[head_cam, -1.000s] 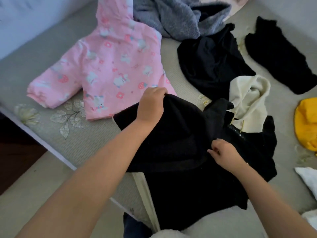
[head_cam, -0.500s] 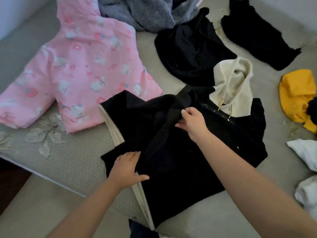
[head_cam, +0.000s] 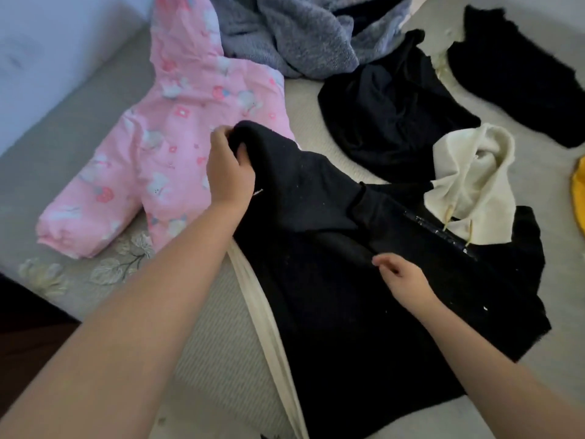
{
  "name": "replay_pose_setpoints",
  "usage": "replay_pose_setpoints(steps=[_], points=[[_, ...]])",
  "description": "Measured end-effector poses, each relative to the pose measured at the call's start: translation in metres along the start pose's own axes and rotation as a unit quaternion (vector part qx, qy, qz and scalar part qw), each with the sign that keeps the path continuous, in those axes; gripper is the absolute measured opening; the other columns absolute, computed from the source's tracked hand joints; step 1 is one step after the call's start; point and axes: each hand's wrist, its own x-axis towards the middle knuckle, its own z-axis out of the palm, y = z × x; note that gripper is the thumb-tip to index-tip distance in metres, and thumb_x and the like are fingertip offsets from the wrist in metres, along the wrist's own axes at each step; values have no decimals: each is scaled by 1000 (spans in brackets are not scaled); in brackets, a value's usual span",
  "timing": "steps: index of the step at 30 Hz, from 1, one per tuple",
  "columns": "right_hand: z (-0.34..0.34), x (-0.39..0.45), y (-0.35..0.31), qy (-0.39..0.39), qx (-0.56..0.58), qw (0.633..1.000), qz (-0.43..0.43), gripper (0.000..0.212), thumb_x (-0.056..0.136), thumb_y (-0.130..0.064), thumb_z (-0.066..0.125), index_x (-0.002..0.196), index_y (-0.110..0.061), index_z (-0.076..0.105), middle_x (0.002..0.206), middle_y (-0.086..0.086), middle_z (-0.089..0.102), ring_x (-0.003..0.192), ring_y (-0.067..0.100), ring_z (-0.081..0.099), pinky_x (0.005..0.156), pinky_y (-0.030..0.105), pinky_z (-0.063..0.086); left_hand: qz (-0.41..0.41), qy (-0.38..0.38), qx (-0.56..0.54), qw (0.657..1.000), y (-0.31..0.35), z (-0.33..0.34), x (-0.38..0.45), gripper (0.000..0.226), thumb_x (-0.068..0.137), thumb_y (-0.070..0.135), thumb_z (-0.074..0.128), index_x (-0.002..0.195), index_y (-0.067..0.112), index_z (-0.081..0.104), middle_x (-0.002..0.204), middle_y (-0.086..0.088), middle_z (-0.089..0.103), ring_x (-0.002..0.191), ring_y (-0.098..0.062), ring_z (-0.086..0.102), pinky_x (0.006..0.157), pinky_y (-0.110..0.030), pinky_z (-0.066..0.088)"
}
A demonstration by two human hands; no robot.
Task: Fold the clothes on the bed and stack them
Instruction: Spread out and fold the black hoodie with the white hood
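The left hand (head_cam: 229,172) grips the cuff end of a sleeve of the black hooded jacket (head_cam: 364,312), its fingers curled round the dark cloth and lifting it over the lower edge of the pink jacket. The right hand (head_cam: 403,280) rests on the middle of the black hooded jacket with its fingers curled and its fingertips pinching a fold of the fabric beside the zip. That jacket lies spread on the near part of the bed (head_cam: 79,122), its hem toward the near edge, a pale cream lining showing as a strip along its left side, and its cream-lined hood (head_cam: 474,182) turned open at the far right of it, two drawstring ends hanging down. Just left of it, partly under the lifted sleeve, the pink hooded jacket (head_cam: 177,144) with a small animal and strawberry print lies flat, one sleeve stretched toward the near left. Beyond that, at the far edge, a grey fleecy garment (head_cam: 300,33) lies bunched. To its right a crumpled black garment (head_cam: 389,115) lies near the cream hood, and farther right another black garment (head_cam: 519,74) lies stretched out, apart from it. A yellow garment (head_cam: 578,198) shows at the right edge.
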Motion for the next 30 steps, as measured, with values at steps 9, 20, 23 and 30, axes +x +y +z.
replay_pose_setpoints(steps=[9,20,23,30], points=[[77,-128,100,-284,-357,888,-52,79,83,-57,49,146,-29,10,153,7,7,141,20,5,113,40,12,271,-331,462,777,-96,30,-150,58,86,-3,29,142,-3,15,151,-24,7,139,-39,6,112,-49,4],[69,-157,129,-97,-370,890,-247,44,20,-10,92,59,-19,74,74,4,71,77,20,70,73,56,49,267,-538,566,565,-124,13,-197,69,93,27,45,146,22,2,155,2,-1,142,-18,-6,114,-40,-3],[45,-180,159,-155,-322,911,-204,33,64,-2,76,95,-12,73,113,13,64,120,26,52,105,61,8,294,-534,553,568,-114,19,-229,56,93,24,47,143,25,23,150,0,24,141,-17,10,114,-38,3],[-21,-257,268,-278,-412,860,-113,40,88,-12,47,125,-26,53,148,-10,29,141,6,7,112,48,-9,319,-614,479,539,-84,42,-376,34,92,14,46,126,20,48,119,-1,52,114,-19,44,86,-30,42]])
